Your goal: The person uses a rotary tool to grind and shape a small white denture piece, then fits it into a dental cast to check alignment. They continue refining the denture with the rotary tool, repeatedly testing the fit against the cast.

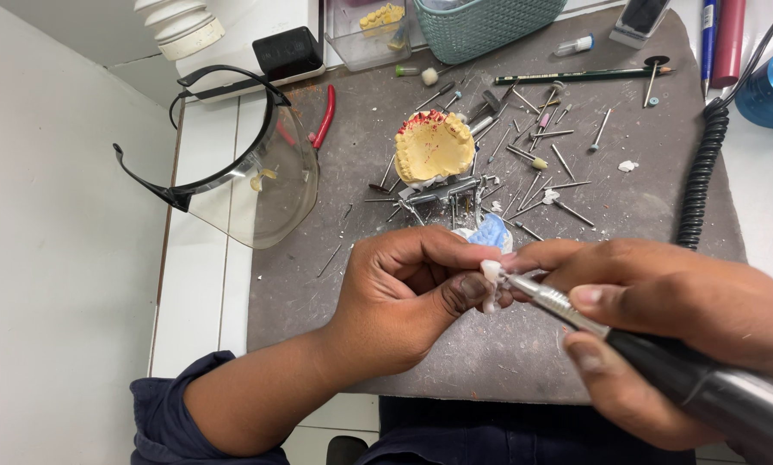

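Handpiece, a smooth rod of silver metal and dark casing, lies in our right hand at lower right of the frame; the grip is clamped on it, thumb beneath, fingers over the top. Its long axis runs from lower right up to centre, the narrow tip pointing left at a small white piece. Our left hand pinches that piece at centre, its grip closed on it between thumb and fingertips. Just behind sits a blue mould. Higher up, a yellow plaster dental cast rests on the grey mat covering the worktop, among scattered thin metal burs. Clear safety glasses lie at upper left.
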Demonstrator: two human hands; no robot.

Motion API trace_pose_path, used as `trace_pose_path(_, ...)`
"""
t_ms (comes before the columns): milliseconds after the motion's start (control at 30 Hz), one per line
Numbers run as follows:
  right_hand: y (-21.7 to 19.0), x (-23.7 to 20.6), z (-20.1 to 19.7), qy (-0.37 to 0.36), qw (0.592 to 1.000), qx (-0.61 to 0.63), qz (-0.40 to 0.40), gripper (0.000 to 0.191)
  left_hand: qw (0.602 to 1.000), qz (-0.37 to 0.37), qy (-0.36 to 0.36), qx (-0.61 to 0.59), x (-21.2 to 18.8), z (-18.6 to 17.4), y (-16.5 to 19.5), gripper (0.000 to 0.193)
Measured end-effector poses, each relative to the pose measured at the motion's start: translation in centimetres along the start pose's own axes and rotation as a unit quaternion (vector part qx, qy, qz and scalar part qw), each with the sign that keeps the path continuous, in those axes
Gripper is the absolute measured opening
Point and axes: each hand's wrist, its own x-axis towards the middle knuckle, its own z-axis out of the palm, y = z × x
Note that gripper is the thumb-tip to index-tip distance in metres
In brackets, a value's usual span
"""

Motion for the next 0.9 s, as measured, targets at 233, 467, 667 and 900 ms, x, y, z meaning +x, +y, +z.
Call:
trace_pose_path(233,-0.9,0.2,0.4,-0.018,0.998,-0.042,0.046,0.03,1.0,-0.003,0.005,-0.025,0.0,0.1,-0.2,0.016)
trace_pose_path(467,-0.8,0.1,0.3,-0.024,0.999,-0.035,0.016,0.032,1.0,-0.005,0.002,-0.016,-0.1,0.0,-0.2,0.017)
trace_pose_path(667,-0.6,0.8,0.0,-0.225,0.886,-0.014,0.406,0.048,1.0,-0.002,0.0,-0.006,0.0,0.0,-0.2,0.016)
trace_pose_path(900,-1.2,0.4,0.0,-0.015,0.999,-0.02,0.043,0.023,1.0,-0.008,0.0,-0.018,0.0,0.0,-0.1,0.017)
